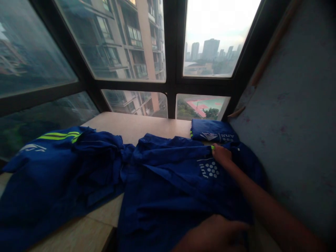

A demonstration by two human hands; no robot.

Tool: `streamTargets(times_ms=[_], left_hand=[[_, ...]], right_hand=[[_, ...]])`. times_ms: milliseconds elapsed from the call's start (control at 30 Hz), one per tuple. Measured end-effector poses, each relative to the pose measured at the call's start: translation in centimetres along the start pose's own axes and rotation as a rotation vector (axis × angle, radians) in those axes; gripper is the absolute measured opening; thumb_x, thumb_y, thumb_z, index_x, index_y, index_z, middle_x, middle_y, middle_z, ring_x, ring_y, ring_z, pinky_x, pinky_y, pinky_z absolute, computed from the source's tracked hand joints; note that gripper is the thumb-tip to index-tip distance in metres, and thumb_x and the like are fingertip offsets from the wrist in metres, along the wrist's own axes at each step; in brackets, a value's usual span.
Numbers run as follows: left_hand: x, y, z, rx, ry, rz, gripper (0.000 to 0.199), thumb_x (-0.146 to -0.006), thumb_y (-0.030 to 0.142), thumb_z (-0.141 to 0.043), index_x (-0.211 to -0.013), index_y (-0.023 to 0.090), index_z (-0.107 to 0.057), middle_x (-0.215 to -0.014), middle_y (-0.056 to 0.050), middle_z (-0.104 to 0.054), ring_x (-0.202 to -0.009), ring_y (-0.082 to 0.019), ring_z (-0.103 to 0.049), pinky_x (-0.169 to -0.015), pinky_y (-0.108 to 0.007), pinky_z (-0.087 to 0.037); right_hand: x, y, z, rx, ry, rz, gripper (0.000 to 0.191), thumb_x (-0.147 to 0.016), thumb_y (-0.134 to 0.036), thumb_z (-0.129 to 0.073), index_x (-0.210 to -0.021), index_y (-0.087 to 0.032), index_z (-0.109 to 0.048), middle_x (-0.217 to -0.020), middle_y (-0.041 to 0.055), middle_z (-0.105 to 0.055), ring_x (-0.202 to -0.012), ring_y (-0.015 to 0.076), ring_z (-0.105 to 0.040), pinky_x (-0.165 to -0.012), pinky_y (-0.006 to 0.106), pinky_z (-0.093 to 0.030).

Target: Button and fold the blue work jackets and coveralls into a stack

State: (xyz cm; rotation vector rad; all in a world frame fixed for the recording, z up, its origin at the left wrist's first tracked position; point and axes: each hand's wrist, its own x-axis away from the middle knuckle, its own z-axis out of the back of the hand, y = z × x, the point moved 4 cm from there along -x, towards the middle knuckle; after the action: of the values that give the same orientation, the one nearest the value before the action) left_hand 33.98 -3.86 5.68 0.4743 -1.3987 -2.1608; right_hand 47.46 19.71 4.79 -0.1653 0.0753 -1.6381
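A blue garment [168,182] with a printed white logo lies spread over the ledge in the middle. At its upper right, my right hand [222,154] is closed on the cloth beside a small bright green trim. Low in the picture, my left hand [214,232] is over the lower right part of the same garment; its fingers point right and are smeared by motion, so their grip is unclear. A folded blue garment [215,130] with white lettering rests behind my right hand. On the left lies a crumpled blue garment [57,168] with yellow-green stripes.
The pale ledge [136,124] runs below dark-framed windows [172,52], with buildings and a sports court outside. A pale wall [296,122] with peeling edges stands close on the right. A tan board edge [78,234] shows at the lower left.
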Motion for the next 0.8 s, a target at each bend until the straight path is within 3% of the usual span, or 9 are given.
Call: streamTargets(times_ms=[67, 133, 233, 333, 400, 467, 533, 633, 800], left_hand=[[3.3, -1.5, 3.7, 0.075, 0.189, 0.096, 0.045, -0.087, 0.029, -0.058, -0.132, 0.030, -0.058, -0.104, -0.003, -0.075, -0.089, -0.019, -0.071, -0.079, -0.028, -0.053], [7.1, -4.6, 8.8, 0.033, 0.508, 0.282, 0.033, -0.090, 0.033, -0.053, -0.119, 0.024, -0.067, -0.098, -0.005, -0.075, -0.087, -0.020, -0.070, -0.078, -0.030, -0.054], [14.1, -9.4, 16.5, -0.181, 1.006, 0.531, 0.032, -0.089, 0.037, -0.048, -0.106, 0.020, -0.069, -0.105, -0.009, -0.073, -0.099, -0.026, -0.068, -0.090, -0.037, -0.052], [20.1, -12.7, 22.8, -0.402, 1.296, 0.711, 0.038, -0.088, 0.035, -0.045, -0.116, 0.016, -0.062, -0.123, -0.013, -0.066, -0.109, -0.027, -0.063, -0.095, -0.039, -0.049], [22.2, -14.4, 26.3, -0.415, 1.331, 0.812, 0.041, -0.087, 0.037, -0.045, -0.117, 0.014, -0.060, -0.120, -0.016, -0.066, -0.105, -0.028, -0.064, -0.091, -0.040, -0.049], [22.4, -15.8, 28.9, -0.376, 1.250, 0.841, 0.036, -0.084, 0.040, -0.050, -0.103, 0.013, -0.065, -0.101, -0.013, -0.071, -0.093, -0.028, -0.066, -0.084, -0.038, -0.051], [21.3, -17.1, 30.5, -0.335, 1.130, 0.807, 0.032, -0.079, 0.046, -0.057, -0.080, 0.015, -0.066, -0.079, -0.007, -0.070, -0.078, -0.024, -0.065, -0.074, -0.033, -0.051], [19.3, -19.1, 31.2, -0.288, 1.009, 0.756, 0.040, -0.073, 0.056, -0.060, -0.061, 0.018, -0.060, -0.061, -0.001, -0.062, -0.063, -0.019, -0.059, -0.060, -0.027, -0.046], [18.1, -21.3, 30.4, -0.297, 0.959, 0.747, 0.038, -0.073, 0.053, -0.058, -0.059, 0.018, -0.061, -0.056, 0.001, -0.058, -0.061, -0.017, -0.054, -0.057, -0.025, -0.039]], right_hand=[[0.9, -3.5, -0.2, -0.061, -0.013, 0.139, 0.033, -0.099, -0.030, -0.042, -0.122, -0.015, -0.060, -0.114, 0.0180, -0.068, -0.106, 0.0283, -0.064, -0.088, 0.039, -0.046], [2.2, -7.9, -0.9, -0.137, -0.045, 0.308, 0.029, -0.098, -0.033, -0.047, -0.117, -0.020, -0.064, -0.118, 0.0123, -0.067, -0.111, 0.0246, -0.061, -0.092, 0.033, -0.044], [4.9, -15.7, -2.4, -0.261, -0.094, 0.534, 0.028, -0.097, -0.037, -0.050, -0.116, -0.022, -0.065, -0.120, 0.0081, -0.067, -0.113, 0.0214, -0.059, -0.096, 0.029, -0.042], [7.7, -23.5, -4.2, -0.372, -0.129, 0.676, 0.036, -0.095, -0.041, -0.054, -0.125, -0.022, -0.061, -0.124, 0.0072, -0.066, -0.114, 0.0209, -0.059, -0.097, 0.029, -0.042], [9.2, -27.8, -5.5, -0.424, -0.132, 0.696, 0.044, -0.094, -0.042, -0.055, -0.132, -0.019, -0.056, -0.126, 0.0094, -0.065, -0.115, 0.0213, -0.059, -0.095, 0.030, -0.043], [10.3, -30.7, -6.8, -0.452, -0.124, 0.663, 0.050, -0.094, -0.041, -0.056, -0.136, -0.014, -0.051, -0.124, 0.0129, -0.066, -0.111, 0.0228, -0.061, -0.092, 0.032, -0.045], [11.2, -32.1, -8.1, -0.454, -0.110, 0.618, 0.043, -0.095, -0.036, -0.053, -0.131, -0.012, -0.054, -0.118, 0.0148, -0.068, -0.108, 0.0246, -0.063, -0.090, 0.034, -0.045], [12.2, -32.4, -9.7, -0.424, -0.089, 0.610, 0.024, -0.096, -0.022, -0.045, -0.109, -0.016, -0.065, -0.105, 0.0126, -0.072, -0.102, 0.0247, -0.065, -0.089, 0.037, -0.043], [12.4, -31.5, -10.6, -0.353, -0.047, 0.635, 0.028, -0.095, -0.014, -0.038, -0.099, -0.016, -0.066, -0.098, 0.0117, -0.072, -0.093, 0.0233, -0.065, -0.085, 0.036, -0.042]])
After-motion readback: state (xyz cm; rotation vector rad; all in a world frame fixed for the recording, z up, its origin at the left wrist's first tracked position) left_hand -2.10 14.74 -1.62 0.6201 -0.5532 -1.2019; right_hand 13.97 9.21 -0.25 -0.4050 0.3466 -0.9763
